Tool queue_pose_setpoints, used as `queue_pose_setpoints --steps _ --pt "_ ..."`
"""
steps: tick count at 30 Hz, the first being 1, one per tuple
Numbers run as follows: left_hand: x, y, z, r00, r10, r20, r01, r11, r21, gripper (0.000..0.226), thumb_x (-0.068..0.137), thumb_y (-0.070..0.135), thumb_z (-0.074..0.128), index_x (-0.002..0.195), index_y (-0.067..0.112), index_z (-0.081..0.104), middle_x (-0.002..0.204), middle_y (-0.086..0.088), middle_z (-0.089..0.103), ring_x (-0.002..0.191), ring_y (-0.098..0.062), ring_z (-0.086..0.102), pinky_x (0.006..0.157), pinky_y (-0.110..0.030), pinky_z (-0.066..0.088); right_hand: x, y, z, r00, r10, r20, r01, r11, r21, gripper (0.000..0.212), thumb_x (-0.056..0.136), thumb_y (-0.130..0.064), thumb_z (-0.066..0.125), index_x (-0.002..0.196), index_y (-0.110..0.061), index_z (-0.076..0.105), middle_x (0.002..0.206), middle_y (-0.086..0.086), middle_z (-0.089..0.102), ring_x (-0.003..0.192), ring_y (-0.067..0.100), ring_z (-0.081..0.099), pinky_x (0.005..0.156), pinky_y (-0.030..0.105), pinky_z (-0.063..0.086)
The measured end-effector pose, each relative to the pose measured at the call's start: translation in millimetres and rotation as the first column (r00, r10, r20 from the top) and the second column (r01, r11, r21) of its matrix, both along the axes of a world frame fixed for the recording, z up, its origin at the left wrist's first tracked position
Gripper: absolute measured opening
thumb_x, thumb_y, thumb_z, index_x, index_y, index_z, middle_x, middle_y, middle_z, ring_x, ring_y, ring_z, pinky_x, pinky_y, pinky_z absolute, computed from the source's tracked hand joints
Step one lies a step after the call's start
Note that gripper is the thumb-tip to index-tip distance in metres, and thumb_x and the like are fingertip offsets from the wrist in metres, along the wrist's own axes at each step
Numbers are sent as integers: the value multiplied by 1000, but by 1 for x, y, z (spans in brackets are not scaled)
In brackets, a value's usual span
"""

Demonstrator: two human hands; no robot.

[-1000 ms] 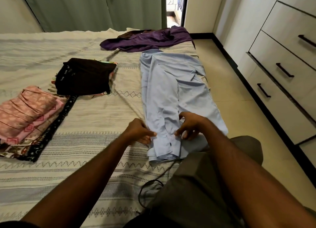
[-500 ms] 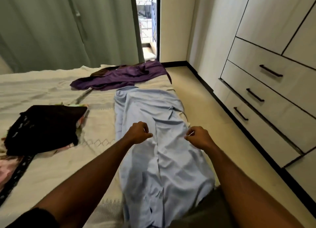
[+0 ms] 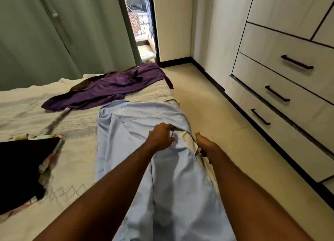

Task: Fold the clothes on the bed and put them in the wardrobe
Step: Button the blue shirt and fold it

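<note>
A light blue shirt (image 3: pixel 137 150) lies lengthwise along the right side of the bed (image 3: pixel 75 132), its collar end pointing away from me. My left hand (image 3: pixel 160 136) is over the shirt's middle, fingers curled and pinching a fold of the cloth. My right hand (image 3: pixel 203 145) is at the shirt's right edge, thumb on top and fingers tucked under the lifted edge. A purple garment (image 3: pixel 108 88) lies spread and unfolded at the far end of the bed. The wardrobe (image 3: pixel 289 88), with closed drawers and dark handles, stands on the right.
A folded black garment (image 3: pixel 21 168) tops a pile at the left edge of the bed. A strip of pale floor (image 3: pixel 213 114) runs between bed and wardrobe. Green curtains (image 3: pixel 54 32) hang behind the bed beside an open doorway (image 3: pixel 141 23).
Both hands have moved from the shirt's near hem up to its middle and spread apart. The right edge of the shirt is now lifted. My view has tilted up and to the right.
</note>
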State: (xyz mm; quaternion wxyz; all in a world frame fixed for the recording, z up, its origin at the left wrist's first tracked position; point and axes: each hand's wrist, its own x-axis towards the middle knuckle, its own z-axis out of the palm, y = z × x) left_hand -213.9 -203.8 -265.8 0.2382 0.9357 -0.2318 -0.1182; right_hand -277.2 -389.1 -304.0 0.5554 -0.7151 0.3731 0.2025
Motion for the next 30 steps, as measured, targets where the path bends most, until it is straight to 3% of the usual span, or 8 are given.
queue_pose_setpoints --steps 4,10,15,19,22,24,27,30 --pt "20 -7 -16 998 -64 -25 66 996 62 69 77 36 84 138 28 55 146 3 49 135 -22 43 100 -45 44 32 -11 -69 961 -166 222 93 947 306 48 96 -68 43 115 -29 65 114 -1 74 91 9 74 71 26 60" --pt "32 -6 -31 994 -112 -16 113 989 99 88 68 47 89 144 31 47 148 4 47 136 -22 42 103 -43 42 78 -11 -58 808 -508 299 324 806 494 36 103 -33 49 115 -4 68 104 18 73 94 31 71 79 37 59" --pt "44 -6 -8 987 9 -158 -48 968 -246 130 54 44 97 158 27 20 159 -8 31 142 -28 36 114 -47 39 90 19 33 826 -287 485 313 949 30 43 108 -18 41 147 1 40 150 21 44 138 33 43 112 31 35" --pt "63 0 23 957 50 -287 -238 704 -669 113 59 39 90 152 21 29 145 -13 49 128 -28 52 95 -41 56 83 78 95 591 121 797 -36 992 -123 23 102 -27 57 119 -19 70 111 3 70 104 18 67 85 20 53" --pt "79 9 46 871 118 -477 -468 495 -732 44 87 31 70 125 15 55 112 -9 68 102 -29 65 64 -31 58 67 91 92 524 203 827 142 937 -319 23 94 -36 65 88 -19 79 85 1 75 76 10 66 72 25 52" --pt "89 18 56 724 174 -668 -680 345 -647 29 99 33 59 122 17 60 115 -12 70 98 -33 67 66 -44 61 50 83 73 623 154 767 269 878 -395 22 90 -36 66 91 -17 75 92 7 74 82 20 66 74 32 51" --pt "102 36 67 644 13 -765 -754 181 -632 44 99 47 52 127 14 64 115 -13 72 104 -35 67 80 -51 57 17 74 34 913 319 254 -100 779 -618 58 78 -46 74 129 -24 58 127 8 59 116 33 59 94 46 51" --pt "114 66 78 667 -12 -745 -745 35 -667 47 102 44 50 131 10 62 120 -17 70 106 -34 67 74 -45 58 4 69 21 915 326 239 -142 813 -565 49 78 -41 77 121 -23 64 116 7 68 104 30 66 88 42 55"
